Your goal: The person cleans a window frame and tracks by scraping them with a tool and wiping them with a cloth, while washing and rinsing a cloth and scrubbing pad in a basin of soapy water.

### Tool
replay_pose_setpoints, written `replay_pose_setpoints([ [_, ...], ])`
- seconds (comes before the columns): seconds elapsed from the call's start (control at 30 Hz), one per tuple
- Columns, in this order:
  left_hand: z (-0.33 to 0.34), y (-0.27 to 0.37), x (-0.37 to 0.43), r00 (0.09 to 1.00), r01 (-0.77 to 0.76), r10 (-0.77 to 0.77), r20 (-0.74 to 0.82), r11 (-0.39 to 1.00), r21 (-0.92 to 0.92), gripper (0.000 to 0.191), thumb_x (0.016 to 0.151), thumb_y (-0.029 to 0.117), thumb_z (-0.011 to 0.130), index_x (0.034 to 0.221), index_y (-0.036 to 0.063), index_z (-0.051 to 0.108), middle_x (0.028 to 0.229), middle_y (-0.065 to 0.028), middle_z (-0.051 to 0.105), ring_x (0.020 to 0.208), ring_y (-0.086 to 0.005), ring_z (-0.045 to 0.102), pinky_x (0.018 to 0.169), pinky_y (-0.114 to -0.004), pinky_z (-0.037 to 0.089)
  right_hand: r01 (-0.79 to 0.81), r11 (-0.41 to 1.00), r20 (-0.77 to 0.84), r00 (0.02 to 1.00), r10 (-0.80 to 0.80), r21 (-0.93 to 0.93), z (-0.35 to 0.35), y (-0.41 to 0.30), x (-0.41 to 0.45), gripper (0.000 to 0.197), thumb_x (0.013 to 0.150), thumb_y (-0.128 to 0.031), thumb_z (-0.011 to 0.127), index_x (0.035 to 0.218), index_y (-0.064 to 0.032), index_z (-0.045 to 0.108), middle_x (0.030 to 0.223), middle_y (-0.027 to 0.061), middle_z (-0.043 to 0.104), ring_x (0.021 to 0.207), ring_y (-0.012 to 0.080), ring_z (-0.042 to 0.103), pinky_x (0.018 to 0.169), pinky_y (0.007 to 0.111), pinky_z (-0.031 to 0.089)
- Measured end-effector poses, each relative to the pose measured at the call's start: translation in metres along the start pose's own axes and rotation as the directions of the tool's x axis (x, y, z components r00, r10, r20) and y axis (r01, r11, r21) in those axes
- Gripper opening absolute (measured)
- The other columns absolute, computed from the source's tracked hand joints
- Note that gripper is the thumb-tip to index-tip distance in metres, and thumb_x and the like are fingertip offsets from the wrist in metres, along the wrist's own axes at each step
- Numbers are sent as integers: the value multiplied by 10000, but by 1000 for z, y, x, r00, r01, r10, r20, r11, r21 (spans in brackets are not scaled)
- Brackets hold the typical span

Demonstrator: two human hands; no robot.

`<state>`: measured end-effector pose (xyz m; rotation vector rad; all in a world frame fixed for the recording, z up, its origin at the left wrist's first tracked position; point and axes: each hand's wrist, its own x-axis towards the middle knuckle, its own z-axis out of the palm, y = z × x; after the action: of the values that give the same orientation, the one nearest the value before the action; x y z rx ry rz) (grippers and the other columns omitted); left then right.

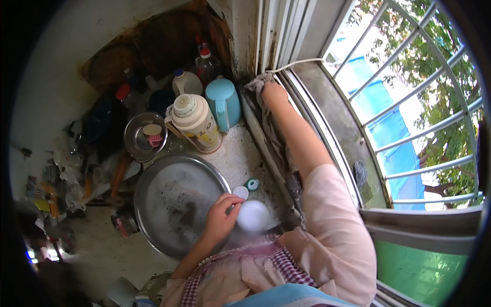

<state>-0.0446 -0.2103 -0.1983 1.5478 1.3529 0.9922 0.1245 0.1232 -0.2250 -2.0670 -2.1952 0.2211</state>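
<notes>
My right hand (275,94) presses a crumpled grey-brown cloth (261,80) into the far corner of the window sill, beside the metal window track (307,109). Closer to me, my left hand (224,215) is at the right rim of a large metal basin (140,218) of cloudy, sudsy water. Its fingertips touch a small whitish ribbed disc (241,192); whether they grip it is unclear. A green-rimmed round lid (252,184) lies just beyond on the counter. A blurred white round thing (253,216) shows right of the left hand.
A thermos flask (201,130), a light blue kettle (223,101) and plastic bottles stand beyond the basin. Left of them is a small metal bowl (130,132) holding a pink item. Clutter lines the left wall. White window bars (416,96) are at right; a dark scrubber (360,172) lies on the outer ledge.
</notes>
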Motion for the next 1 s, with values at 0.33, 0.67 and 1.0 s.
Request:
replay_pose_setpoints([
  [0.33, -7, -10, -5, 1000, 13, -13, 9, 1000, 16, 123, 780, -2, 556, 882, 2, 626, 870, -82, 586, 782, -160, 572, 686, -242, 451, 10, 1000, 5, 1000, -10, 24, 4, 20, -42, 207, 807, -99, 438, 899, -9, 600, 929, 198, 624, 864, 333, 613, 737, 403, 492],
  [0.67, -9, -17, -21, 986, 140, -139, -88, 990, 4, 121, 789, 41, 545, 875, 11, 625, 887, -112, 599, 845, -229, 580, 757, -293, 449, 49, 982, 515, 846, -138, 184, -9, 38, 60, 256, 846, -188, 401, 814, -1, 574, 673, 155, 585, 492, 257, 551, 424, 388, 434],
  [1.0, 0, -25, -23, 997, 73, -73, -24, 997, 18, 121, 796, 9, 558, 893, 2, 631, 891, -81, 596, 789, -148, 581, 694, -241, 462, 258, 966, 460, 856, -236, 14, -39, 85, -78, 261, 703, -28, 496, 945, -38, 593, 885, 191, 620, 870, 350, 589, 757, 411, 467],
])
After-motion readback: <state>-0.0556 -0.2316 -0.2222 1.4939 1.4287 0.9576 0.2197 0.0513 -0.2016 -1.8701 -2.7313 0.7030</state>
